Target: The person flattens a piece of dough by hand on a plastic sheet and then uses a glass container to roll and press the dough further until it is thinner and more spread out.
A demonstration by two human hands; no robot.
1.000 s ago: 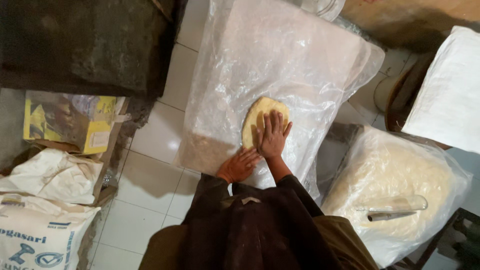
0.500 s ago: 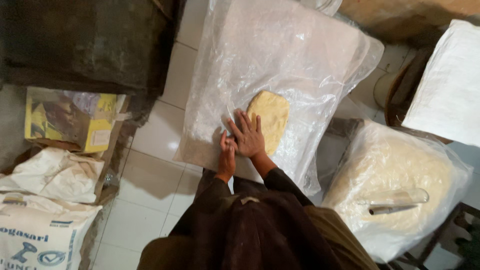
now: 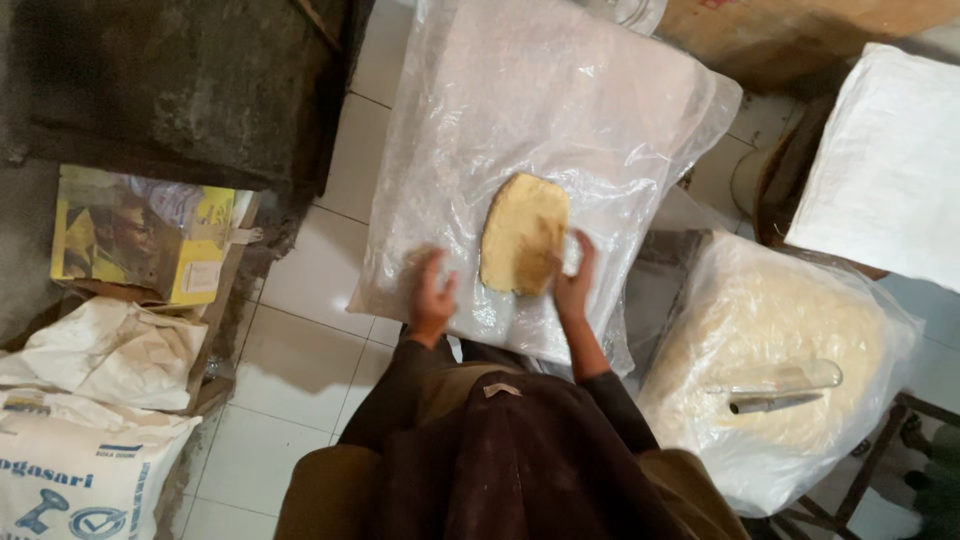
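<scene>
Head view, near to far. At 6 o'clock, dark brown sleeves and torso of the person (image 3: 520,460). At 7 o'clock of the dough, left hand (image 3: 432,298), fingers spread, blurred, just beside the dough, gripping nothing. At 4 o'clock of the dough, right hand (image 3: 575,280), fingers loosely open, set against the dough's lower right edge; contact likely, exact touch hard to tell. Flattened yellow dough piece (image 3: 524,234), oblong, lying flat at centre on a clear plastic sheet (image 3: 520,90) covering the work surface. At 4 o'clock of the frame, large dough mass in a plastic bag (image 3: 770,330) with a knife (image 3: 775,402) on top. At 8 o'clock, white sacks (image 3: 90,440); at 9 o'clock, yellow box (image 3: 140,235).
</scene>
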